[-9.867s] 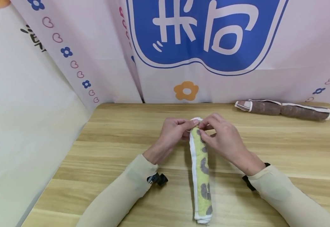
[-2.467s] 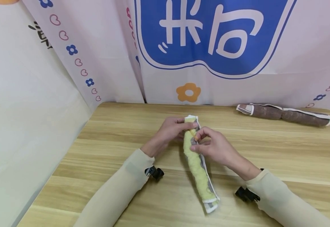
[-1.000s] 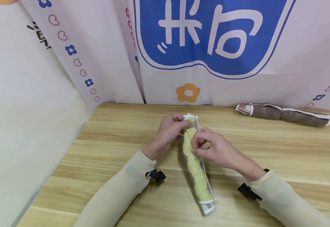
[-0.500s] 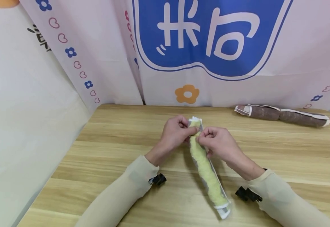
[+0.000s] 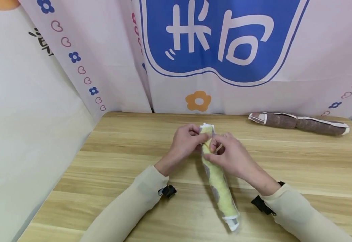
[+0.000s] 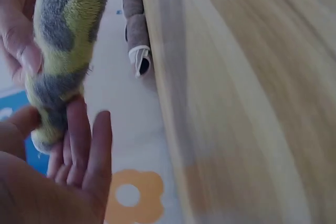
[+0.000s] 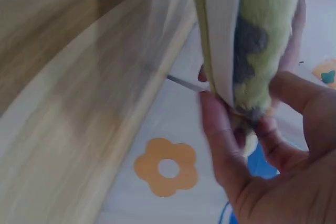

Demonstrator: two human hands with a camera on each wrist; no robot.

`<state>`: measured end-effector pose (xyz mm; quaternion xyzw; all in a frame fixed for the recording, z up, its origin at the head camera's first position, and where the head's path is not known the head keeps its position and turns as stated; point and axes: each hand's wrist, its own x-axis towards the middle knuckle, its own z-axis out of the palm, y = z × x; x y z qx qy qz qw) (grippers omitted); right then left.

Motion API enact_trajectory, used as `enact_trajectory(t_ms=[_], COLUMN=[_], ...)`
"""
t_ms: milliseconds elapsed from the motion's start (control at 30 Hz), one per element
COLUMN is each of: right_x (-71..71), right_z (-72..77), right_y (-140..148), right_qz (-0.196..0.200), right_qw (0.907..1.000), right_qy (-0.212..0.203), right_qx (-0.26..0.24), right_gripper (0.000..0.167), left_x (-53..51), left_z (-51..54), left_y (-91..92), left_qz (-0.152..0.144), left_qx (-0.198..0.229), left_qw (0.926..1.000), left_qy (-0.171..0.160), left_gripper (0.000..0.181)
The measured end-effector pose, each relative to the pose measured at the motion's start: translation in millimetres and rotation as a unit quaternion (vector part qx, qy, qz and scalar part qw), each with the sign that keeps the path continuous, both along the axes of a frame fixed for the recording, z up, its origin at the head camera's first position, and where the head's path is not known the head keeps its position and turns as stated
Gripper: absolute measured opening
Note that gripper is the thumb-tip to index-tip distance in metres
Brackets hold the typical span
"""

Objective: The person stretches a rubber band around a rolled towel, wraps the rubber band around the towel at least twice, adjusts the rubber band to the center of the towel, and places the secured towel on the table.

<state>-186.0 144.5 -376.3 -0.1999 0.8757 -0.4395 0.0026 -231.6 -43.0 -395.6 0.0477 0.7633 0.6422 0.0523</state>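
A rolled yellow towel (image 5: pixel 221 188) with grey spots and white edging lies lengthwise on the table in the head view, its far end raised in the hands. My left hand (image 5: pixel 185 143) grips it near that end, thumb on top and fingers beneath; the left wrist view shows the rolled towel (image 6: pixel 65 40) between thumb and fingers. A thin orange-yellow rubber band (image 5: pixel 206 145) crosses the roll just below the left thumb. Pinching this band, my right hand (image 5: pixel 233 154) sits at the towel's right side. How far the band goes round underneath is hidden.
A brown rolled towel (image 5: pixel 280 121) with white edging, narrowed at its middle, lies at the back right of the wooden table (image 5: pixel 109 161). Behind the table's back edge hangs a printed white cloth (image 5: pixel 169 92).
Since the oldest frame, the towel has turned over, its white side strip no longer on top. In the last second the right hand has pulled at the band, shifting along and across the roll.
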Motion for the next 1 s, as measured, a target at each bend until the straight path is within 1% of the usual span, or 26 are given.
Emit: enact_trajectory(t_ms=[33,100,167,233,300,333,367,400,500,567,633,700,733,833,900,1000], right_x=[-1.6,-5.0,-8.5,-11.0,-12.4,-12.7,-12.7,-12.3,-9.7,-7.6,-6.0,-5.1,-5.0,-5.6,-6.1,-6.1], right_z=[0.0,-0.2,-1.0,-1.7,-2.2,-2.5,-2.8,-3.0,-4.0,-4.4,-3.8,-2.1,-1.1,1.9,3.3,3.9], right_y=[1.0,3.9,6.6,7.8,7.6,7.2,6.6,5.9,3.7,2.3,1.3,0.4,0.2,-0.2,0.2,1.6], right_qz=[-0.006,-0.015,-0.021,-0.022,-0.023,-0.024,-0.026,-0.028,-0.029,-0.031,-0.034,-0.039,-0.044,-0.055,-0.061,-0.059], right_qw=[0.9998,0.9967,0.9896,0.9819,0.9781,0.9778,0.9779,0.9776,0.983,0.9876,0.9914,0.9923,0.9921,0.9891,0.9872,0.9885], right_qy=[-0.012,-0.053,-0.097,-0.131,-0.144,-0.143,-0.141,-0.137,-0.102,-0.075,-0.058,-0.065,-0.075,-0.116,-0.131,-0.122], right_qx=[-0.016,-0.06,-0.104,-0.135,-0.149,-0.151,-0.153,-0.157,-0.15,-0.134,-0.113,-0.098,-0.09,-0.072,-0.066,-0.068], right_gripper=[0.025,0.022,0.02,0.02,0.02,0.02,0.019,0.019,0.016,0.015,0.016,0.019,0.022,0.03,0.033,0.031], left_x=[-2.0,-6.2,-9.6,-12.0,-13.3,-13.5,-13.6,-13.4,-11.4,-8.2,-4.7,-0.9,0.9,5.1,6.2,5.0], left_z=[-1.6,-4.3,-5.4,-5.6,-4.6,-3.9,-3.1,-2.2,1.0,3.7,6.5,9.2,10.5,13.1,14.0,13.4], left_y=[-2.6,-8.6,-14.2,-18.0,-19.7,-19.7,-19.2,-18.4,-15.0,-12.0,-8.6,-5.2,-3.7,-0.5,-0.3,-2.3], left_qz=[-0.012,-0.045,-0.091,-0.129,-0.151,-0.157,-0.155,-0.148,-0.125,-0.103,-0.076,-0.046,-0.033,-0.007,-0.003,-0.015], left_qx=[0.021,0.057,0.079,0.095,0.104,0.106,0.11,0.11,0.099,0.084,0.067,0.045,0.035,0.009,-0.002,0.009], left_qw=[0.9996,0.9966,0.9904,0.9828,0.9776,0.9765,0.9765,0.978,0.9842,0.9888,0.9933,0.9969,0.998,0.9996,0.9998,0.9996], left_qy=[-0.011,-0.038,-0.068,-0.092,-0.103,-0.103,-0.101,-0.096,-0.077,-0.068,-0.056,-0.045,-0.041,-0.028,-0.021,-0.024], left_gripper=[0.022,0.025,0.03,0.033,0.034,0.034,0.034,0.034,0.033,0.032,0.032,0.03,0.03,0.029,0.029,0.029])
